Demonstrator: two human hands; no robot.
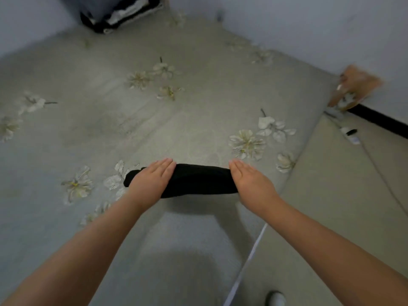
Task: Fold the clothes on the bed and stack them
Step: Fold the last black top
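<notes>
A small black folded cloth garment point(194, 181) lies on the grey bed point(176, 120) with its white flower-print cover, just below the middle of the frame. The left hand point(152, 180) lies flat across the garment's left part, fingers straight and together, with a dark end sticking out past it. The right hand point(249, 182) rests at the garment's right end, fingers also straight and relaxed. In the upper left of the frame, at the far corner of the bed, sits a stack of black and white folded clothes point(120, 13). Beige floor point(331, 195) runs along the right side.
</notes>
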